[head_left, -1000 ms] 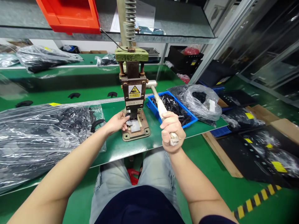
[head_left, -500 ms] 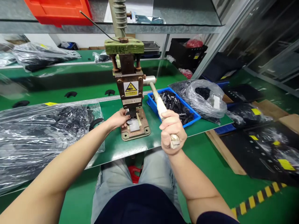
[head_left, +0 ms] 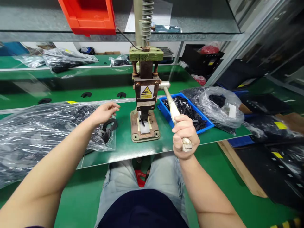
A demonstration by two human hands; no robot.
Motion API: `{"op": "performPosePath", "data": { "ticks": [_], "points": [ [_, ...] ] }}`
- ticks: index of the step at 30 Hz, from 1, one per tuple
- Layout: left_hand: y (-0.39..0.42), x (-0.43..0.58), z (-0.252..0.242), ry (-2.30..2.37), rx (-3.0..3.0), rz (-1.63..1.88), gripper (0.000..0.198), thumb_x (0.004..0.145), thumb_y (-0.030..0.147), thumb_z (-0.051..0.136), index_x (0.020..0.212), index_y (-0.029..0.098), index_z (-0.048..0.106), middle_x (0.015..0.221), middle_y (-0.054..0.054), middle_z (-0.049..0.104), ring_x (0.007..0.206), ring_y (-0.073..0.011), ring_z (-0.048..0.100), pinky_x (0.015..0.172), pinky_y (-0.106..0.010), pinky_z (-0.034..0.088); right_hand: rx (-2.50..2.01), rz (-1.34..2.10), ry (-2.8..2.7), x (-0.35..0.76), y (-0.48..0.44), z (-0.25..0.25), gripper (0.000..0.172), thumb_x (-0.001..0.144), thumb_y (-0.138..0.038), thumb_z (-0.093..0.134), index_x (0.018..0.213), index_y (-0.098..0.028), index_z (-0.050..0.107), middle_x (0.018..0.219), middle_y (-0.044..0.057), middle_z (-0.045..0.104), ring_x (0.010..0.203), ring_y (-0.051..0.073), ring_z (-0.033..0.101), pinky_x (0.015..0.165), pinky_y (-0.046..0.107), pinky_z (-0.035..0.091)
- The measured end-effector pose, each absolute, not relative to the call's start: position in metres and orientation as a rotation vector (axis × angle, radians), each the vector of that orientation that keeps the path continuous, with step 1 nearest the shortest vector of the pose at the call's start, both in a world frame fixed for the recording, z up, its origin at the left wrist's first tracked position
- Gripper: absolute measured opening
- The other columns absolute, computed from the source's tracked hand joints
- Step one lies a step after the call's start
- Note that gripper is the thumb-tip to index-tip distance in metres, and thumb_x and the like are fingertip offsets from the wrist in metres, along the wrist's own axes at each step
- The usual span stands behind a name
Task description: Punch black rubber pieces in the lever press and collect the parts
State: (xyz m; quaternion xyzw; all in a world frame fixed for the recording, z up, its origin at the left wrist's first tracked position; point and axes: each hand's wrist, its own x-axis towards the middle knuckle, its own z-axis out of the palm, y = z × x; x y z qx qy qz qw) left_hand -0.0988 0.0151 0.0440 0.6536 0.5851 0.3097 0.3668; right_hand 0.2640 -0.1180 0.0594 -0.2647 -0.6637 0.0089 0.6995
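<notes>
A small hand press (head_left: 145, 95) with a rusty brown head, a green top block and a spring stands on the green table. My right hand (head_left: 185, 136) is wrapped round the lower end of its lever handle (head_left: 173, 109). My left hand (head_left: 104, 111) hovers left of the press with fingers spread, above the open mouth of a large clear plastic bag (head_left: 45, 133) full of black curved parts. One black ring-shaped part (head_left: 108, 126) lies at the bag's mouth, just below that hand. A pale plate (head_left: 144, 127) rests on the press base.
A blue tray (head_left: 207, 120) of small black pieces sits right of the press, with a clear bag (head_left: 218, 106) of black parts beside it. An orange bin (head_left: 90, 15) stands on the shelf above. Cardboard and dark bagged sheets (head_left: 280, 139) cover the floor at right.
My left hand has left the press base and swung left to the bag's mouth, fingers now spread. My right hand keeps its grip on the lever. The view shifted left.
</notes>
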Motion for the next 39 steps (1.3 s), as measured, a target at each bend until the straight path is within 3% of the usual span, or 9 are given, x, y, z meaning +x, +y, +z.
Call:
{"op": "performPosePath", "data": {
  "ticks": [4,7,10,12,17,21,27,34,39],
  "points": [
    [0.014,-0.149,0.042,1.774,2.103,0.268,0.028,0.084,0.046,0.073,0.104,0.026,0.078,0.097,-0.004,0.08,0.084,-0.0228,0.071,0.077,-0.031,0.053,-0.577,0.016,-1.432,0.261,-0.115,0.058,0.018,0.091,-0.035,0.068,0.077,-0.028,0.06,0.075,0.0,0.065,0.093,0.027,0.072,0.1,0.061,0.057],
    [0.002,-0.146,0.028,1.813,2.247,-0.133,0.04,0.083,0.061,0.071,0.1,0.025,0.077,0.109,-0.01,0.08,0.101,-0.0309,0.073,0.087,-0.036,0.053,-0.549,0.018,-1.422,0.26,-0.113,0.058,0.016,0.089,-0.032,0.068,0.077,-0.027,0.06,0.074,0.0,0.065,0.093,0.028,0.072,0.101,0.061,0.056],
    [-0.007,-0.13,0.012,1.878,2.346,-0.272,0.057,0.08,0.071,0.07,0.104,0.02,0.078,0.122,-0.02,0.074,0.118,-0.0413,0.069,0.097,-0.044,0.053,-0.55,0.01,-1.426,0.26,-0.113,0.058,0.014,0.088,-0.031,0.068,0.077,-0.027,0.061,0.074,0.001,0.064,0.093,0.028,0.072,0.099,0.061,0.056],
    [-0.009,-0.122,0.005,1.87,2.364,-0.277,0.054,0.081,0.067,0.071,0.103,0.018,0.078,0.123,-0.023,0.072,0.121,-0.0435,0.067,0.099,-0.047,0.052,-0.556,0.002,-1.433,0.261,-0.113,0.058,0.013,0.088,-0.03,0.068,0.077,-0.027,0.06,0.075,0.001,0.064,0.093,0.028,0.072,0.099,0.061,0.056],
    [-0.004,-0.12,-0.001,1.727,2.386,-0.25,0.038,0.086,0.053,0.069,0.108,0.023,0.075,0.123,-0.017,0.076,0.12,-0.0386,0.068,0.099,-0.044,0.05,-0.573,0.0,-1.454,0.263,-0.115,0.058,0.014,0.088,-0.03,0.068,0.077,-0.027,0.06,0.076,0.001,0.065,0.094,0.028,0.072,0.1,0.061,0.056],
    [-0.002,-0.119,-0.001,1.652,2.352,-0.186,0.039,0.084,0.042,0.071,0.118,0.024,0.07,0.12,-0.011,0.079,0.119,-0.0356,0.067,0.097,-0.042,0.049,-0.576,0.001,-1.457,0.262,-0.115,0.059,0.014,0.09,-0.032,0.067,0.078,-0.028,0.06,0.075,0.001,0.065,0.093,0.028,0.072,0.102,0.062,0.057],
    [-0.002,-0.106,0.001,1.501,2.411,-0.103,0.036,0.083,0.033,0.07,0.118,0.025,0.073,0.106,-0.008,0.077,0.113,-0.0334,0.069,0.102,-0.045,0.045,-0.589,-0.005,-1.448,0.262,-0.115,0.059,0.016,0.091,-0.032,0.068,0.078,-0.027,0.06,0.076,0.0,0.065,0.095,0.027,0.073,0.101,0.06,0.058],
    [-0.019,-0.083,0.018,1.563,2.146,0.539,0.028,0.096,0.05,0.06,0.107,0.026,0.071,0.095,-0.003,0.075,0.081,-0.0216,0.067,0.079,-0.032,0.051,-0.612,-0.027,-1.446,0.261,-0.116,0.059,0.02,0.093,-0.037,0.067,0.077,-0.028,0.059,0.075,-0.001,0.065,0.095,0.025,0.074,0.099,0.059,0.06],
    [-0.036,-0.076,0.003,1.592,2.08,0.537,0.025,0.093,0.05,0.068,0.098,0.026,0.062,0.089,-0.002,0.075,0.08,-0.0222,0.069,0.075,-0.032,0.051,-0.604,-0.018,-1.448,0.261,-0.116,0.06,0.018,0.092,-0.035,0.067,0.077,-0.028,0.059,0.075,0.0,0.065,0.095,0.026,0.074,0.097,0.058,0.06]
  ]
}}
